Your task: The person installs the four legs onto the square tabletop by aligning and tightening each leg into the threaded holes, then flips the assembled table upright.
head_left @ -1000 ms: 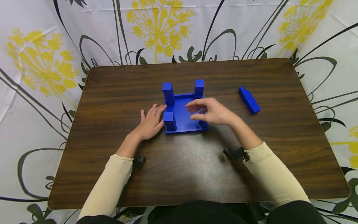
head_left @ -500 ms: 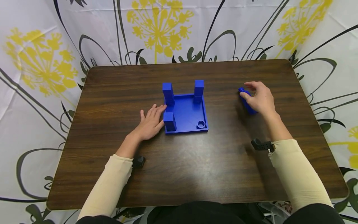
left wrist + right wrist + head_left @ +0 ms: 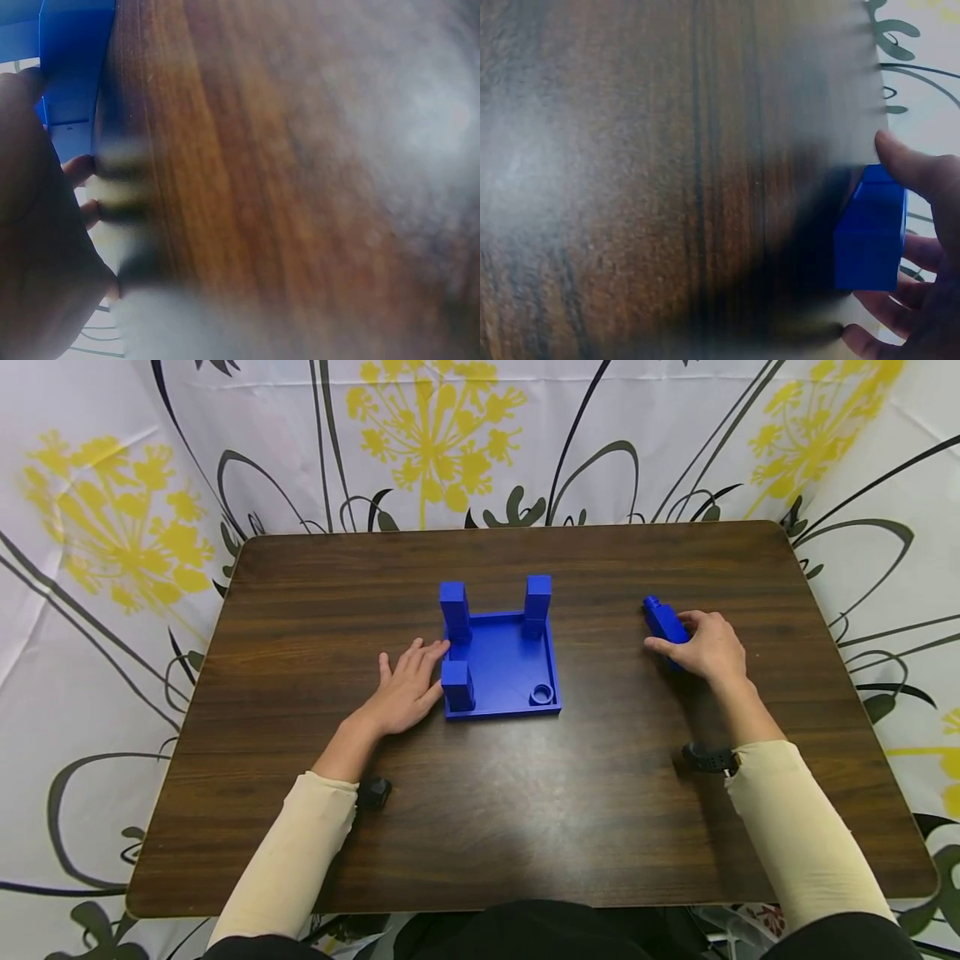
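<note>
A square blue tabletop (image 3: 502,681) with a raised rim lies at mid-table. Three blue legs stand at its corners: far left (image 3: 455,610), far right (image 3: 537,606) and near left (image 3: 457,685). At the near right corner is a round socket (image 3: 541,694). My left hand (image 3: 408,689) rests on the table with fingers spread, fingertips right at the tabletop's left edge. To the right, my right hand (image 3: 708,647) holds a loose blue leg (image 3: 664,622) between thumb and fingers; its round knob end points away. In the right wrist view this leg (image 3: 870,240) shows its square end.
The brown wooden table (image 3: 495,827) has rounded corners. A patterned white cloth (image 3: 300,443) hangs behind it and along both sides. A black wrist camera (image 3: 708,758) sits below my right hand, and another (image 3: 373,793) is by my left forearm.
My right hand has left the tabletop, moved right to the loose leg and taken hold of it. My left hand and the tabletop stay in place.
</note>
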Motion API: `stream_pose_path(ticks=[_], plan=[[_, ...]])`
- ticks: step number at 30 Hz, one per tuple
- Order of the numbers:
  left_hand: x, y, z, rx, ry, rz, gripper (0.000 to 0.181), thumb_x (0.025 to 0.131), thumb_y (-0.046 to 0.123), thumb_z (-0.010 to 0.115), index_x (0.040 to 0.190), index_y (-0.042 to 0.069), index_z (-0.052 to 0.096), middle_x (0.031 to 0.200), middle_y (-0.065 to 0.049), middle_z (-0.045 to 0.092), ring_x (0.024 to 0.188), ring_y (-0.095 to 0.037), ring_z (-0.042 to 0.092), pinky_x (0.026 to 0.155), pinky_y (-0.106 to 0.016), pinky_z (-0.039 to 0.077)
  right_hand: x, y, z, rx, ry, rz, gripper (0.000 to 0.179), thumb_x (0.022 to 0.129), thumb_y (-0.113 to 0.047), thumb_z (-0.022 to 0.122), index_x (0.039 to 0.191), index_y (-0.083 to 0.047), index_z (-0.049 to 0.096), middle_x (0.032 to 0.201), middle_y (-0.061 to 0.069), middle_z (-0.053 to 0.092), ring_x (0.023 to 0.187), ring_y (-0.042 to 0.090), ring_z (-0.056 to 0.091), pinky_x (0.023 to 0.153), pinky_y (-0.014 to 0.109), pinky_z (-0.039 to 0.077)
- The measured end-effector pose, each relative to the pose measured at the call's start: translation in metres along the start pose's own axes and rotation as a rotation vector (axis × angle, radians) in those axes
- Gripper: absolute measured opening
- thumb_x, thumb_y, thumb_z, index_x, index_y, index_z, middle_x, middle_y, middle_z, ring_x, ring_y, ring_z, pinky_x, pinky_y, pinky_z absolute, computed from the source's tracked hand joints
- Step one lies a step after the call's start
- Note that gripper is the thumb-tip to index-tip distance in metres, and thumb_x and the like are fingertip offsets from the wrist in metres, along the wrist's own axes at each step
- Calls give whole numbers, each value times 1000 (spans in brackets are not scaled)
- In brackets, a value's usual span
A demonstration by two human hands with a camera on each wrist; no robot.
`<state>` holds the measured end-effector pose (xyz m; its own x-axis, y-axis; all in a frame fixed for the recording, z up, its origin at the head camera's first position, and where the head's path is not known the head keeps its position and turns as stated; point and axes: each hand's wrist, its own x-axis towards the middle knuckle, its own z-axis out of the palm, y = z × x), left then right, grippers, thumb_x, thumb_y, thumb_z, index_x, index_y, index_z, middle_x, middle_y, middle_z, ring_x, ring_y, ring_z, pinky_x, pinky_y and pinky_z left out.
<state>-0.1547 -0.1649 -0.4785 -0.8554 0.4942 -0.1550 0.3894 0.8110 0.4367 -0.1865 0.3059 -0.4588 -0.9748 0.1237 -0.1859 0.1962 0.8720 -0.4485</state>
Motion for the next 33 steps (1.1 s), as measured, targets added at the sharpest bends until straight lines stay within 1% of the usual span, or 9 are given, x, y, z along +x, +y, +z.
stream_pose_path(ticks=[4,7,15,22,24,28,31,33], plan=[[-1,0,0,-9,-5,1,60,107,43,31,158,21,10,162,-11,15,149,-32,-1,104,-72,-9,0,-1,3,-35,-8,12,80,83,-54,71,138,1,50,122,28,47,107,45,47,84,61,41],[-1,0,0,-8,-3,5,59,107,42,31,158,21,10,161,-11,15,149,-32,-1,104,-72,-9,1,-2,4,-48,-12,25,72,85,-46,71,136,1,50,118,28,46,105,45,47,83,61,41],[-1,0,0,5,-1,6,59,107,40,33,158,23,10,161,-10,16,149,-32,0,104,-72,-8,-1,-6,4,-48,-3,111,65,88,-43,66,134,0,50,116,27,47,102,46,50,84,59,42],[0,-2,0,14,8,11,59,106,42,33,158,23,11,161,-10,17,149,-33,2,104,-73,-7,1,-4,1,-47,1,129,64,90,-46,63,134,-1,51,120,28,54,103,45,54,82,58,44],[0,-3,0,12,7,12,59,106,42,32,158,23,11,161,-10,17,149,-33,1,104,-73,-7,0,-4,-1,-20,13,130,63,90,-46,63,133,0,52,122,29,56,104,46,55,83,59,44],[0,-3,0,4,1,16,60,106,43,31,158,23,10,161,-10,16,149,-32,0,104,-72,-8,-2,-7,-7,99,56,138,61,91,-42,65,132,1,54,127,31,55,110,48,53,89,60,42],[0,-3,0,2,-2,15,60,106,44,31,158,23,10,161,-10,16,149,-32,0,104,-72,-8,-4,-10,-11,191,98,131,58,90,-36,67,132,2,55,129,30,55,115,48,52,95,59,41],[0,-3,0,-1,-4,13,60,106,44,30,158,22,10,161,-11,16,149,-33,0,103,-73,-8,-4,-13,-15,229,124,119,55,90,-32,68,132,1,56,129,30,55,116,47,51,96,59,40]])
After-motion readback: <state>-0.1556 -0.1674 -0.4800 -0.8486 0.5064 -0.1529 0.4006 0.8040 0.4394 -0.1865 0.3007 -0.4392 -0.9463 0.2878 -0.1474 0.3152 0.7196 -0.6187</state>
